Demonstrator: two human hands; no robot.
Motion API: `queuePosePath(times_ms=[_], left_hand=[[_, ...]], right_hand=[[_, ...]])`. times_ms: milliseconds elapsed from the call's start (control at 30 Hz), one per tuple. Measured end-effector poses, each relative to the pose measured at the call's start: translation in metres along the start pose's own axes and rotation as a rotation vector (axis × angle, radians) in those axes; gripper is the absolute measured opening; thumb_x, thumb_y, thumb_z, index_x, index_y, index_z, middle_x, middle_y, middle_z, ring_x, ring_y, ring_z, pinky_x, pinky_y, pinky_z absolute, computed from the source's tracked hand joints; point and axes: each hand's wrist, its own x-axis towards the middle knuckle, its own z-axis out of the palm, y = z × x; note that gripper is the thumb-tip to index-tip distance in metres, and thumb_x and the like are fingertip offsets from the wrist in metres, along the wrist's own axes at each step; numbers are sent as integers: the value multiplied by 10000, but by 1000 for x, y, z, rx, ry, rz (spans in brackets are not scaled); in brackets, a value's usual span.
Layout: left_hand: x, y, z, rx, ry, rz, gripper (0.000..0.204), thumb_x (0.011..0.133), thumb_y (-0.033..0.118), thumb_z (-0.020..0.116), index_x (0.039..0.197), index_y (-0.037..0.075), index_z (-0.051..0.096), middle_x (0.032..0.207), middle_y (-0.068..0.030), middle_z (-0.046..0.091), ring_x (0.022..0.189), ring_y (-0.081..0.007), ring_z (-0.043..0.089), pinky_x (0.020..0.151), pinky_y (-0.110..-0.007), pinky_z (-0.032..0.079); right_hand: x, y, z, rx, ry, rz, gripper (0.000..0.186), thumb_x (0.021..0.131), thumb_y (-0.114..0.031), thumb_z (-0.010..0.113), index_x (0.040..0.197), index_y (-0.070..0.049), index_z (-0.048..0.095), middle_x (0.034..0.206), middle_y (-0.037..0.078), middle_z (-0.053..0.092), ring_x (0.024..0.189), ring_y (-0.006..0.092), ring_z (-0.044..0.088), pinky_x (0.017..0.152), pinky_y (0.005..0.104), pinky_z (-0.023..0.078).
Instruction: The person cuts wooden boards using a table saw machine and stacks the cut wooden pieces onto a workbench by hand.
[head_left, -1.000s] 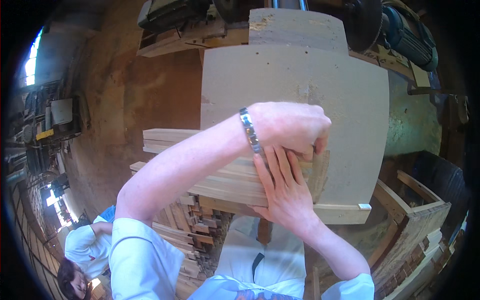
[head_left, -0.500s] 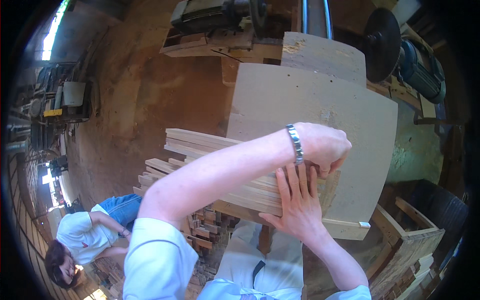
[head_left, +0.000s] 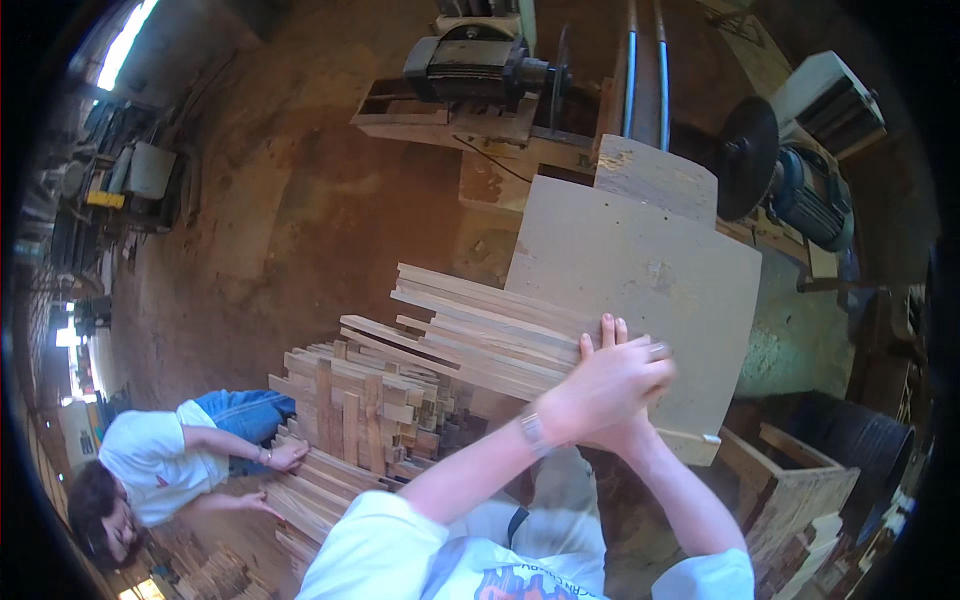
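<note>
Pale wood strips (head_left: 470,330) lie side by side across a large light board (head_left: 640,270), their left ends jutting past it. My right hand (head_left: 607,335) rests with stretched fingers on top of the strips near their right ends, its palm mostly hidden behind my left. My left hand (head_left: 625,380), with a metal band at the wrist, crosses over my right. Its fingers are curled and slightly blurred, and what is in them, if anything, is hidden. A narrow ledge (head_left: 685,445) edges the board's near side.
Circular saw blades with motors (head_left: 465,70) (head_left: 805,200) flank metal rails (head_left: 630,85) beyond the board. Stacked wood pieces (head_left: 350,400) stand at left, where a co-worker (head_left: 150,465) handles strips. A wooden crate (head_left: 790,490) and dark drum (head_left: 870,440) are at right.
My left arm has swung down toward me, its wrist now lower, uncovering more strips. The view has shifted, showing more machinery and wood stacks. The co-worker's hands have moved onto strips.
</note>
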Motion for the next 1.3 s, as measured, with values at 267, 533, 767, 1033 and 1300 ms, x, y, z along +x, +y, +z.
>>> queuePosePath(times_ms=[267,533,767,1033,1300], left_hand=[[-182,-102,-171,371,94,-402,316,707,88,784,1007,66,688,1067,-87,679,1045,-284,620,892,-365,537],[-158,-127,-190,469,-336,-229,898,609,213,840,1396,41,444,1519,-149,359,1399,-342,334,1179,-437,288],[-155,-127,-178,519,-510,-245,1284,489,442,896,1516,25,248,1578,-217,223,1474,-388,181,1199,-532,168],[-160,-123,-167,517,-334,-210,1057,518,377,903,1408,47,438,1531,-188,314,1434,-375,274,1174,-519,243],[-207,-85,-99,437,128,-178,261,742,109,722,981,112,617,1003,-62,591,1007,-271,553,893,-404,438]], right_hand=[[16,-29,-17,-500,-424,91,1493,372,-587,905,1534,-6,168,1571,337,6,1480,465,-34,1119,722,39],[8,-22,-3,-440,-329,98,1558,302,-533,936,1520,3,125,1567,332,-11,1471,481,-56,1134,698,-19],[6,-23,-2,-461,-299,107,1573,296,-546,930,1544,-51,110,1585,288,-5,1488,428,-59,1158,657,-28],[4,-18,-6,-433,-271,105,1541,299,-535,934,1546,-103,139,1598,244,24,1498,392,-34,1180,624,-18],[10,-15,-8,-432,-245,81,1552,279,-531,934,1545,-104,144,1596,246,33,1498,390,-25,1177,630,-17]])
